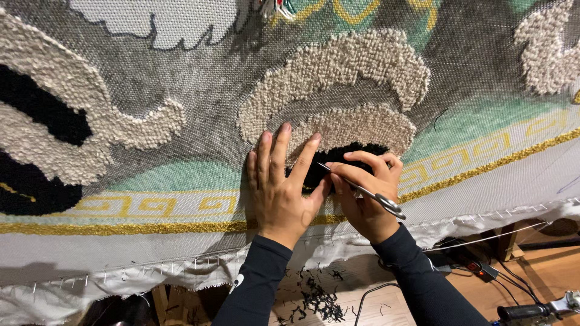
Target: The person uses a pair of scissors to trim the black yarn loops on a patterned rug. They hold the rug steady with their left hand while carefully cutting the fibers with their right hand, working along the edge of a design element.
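Black tufted patch point(338, 163) half hidden behind hands; right hand point(368, 193) grips scissors point(362, 192) beside it, left hand point(281, 187) spread flat on rug canvas point(181, 121).

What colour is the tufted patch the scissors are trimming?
Black, seen in the head view: the tufted patch sits under cream loops, with the scissors in the right hand.

A single head-worn camera looks forward and slightly down, close against a stretched tufting cloth point(181, 115) that fills nearly the whole frame. The person's left hand point(279, 193) and right hand point(367, 193) sit at centre, forearms entering from the bottom edge. Below the cloth's stapled lower edge, a strip of wooden floor point(544, 278) shows.
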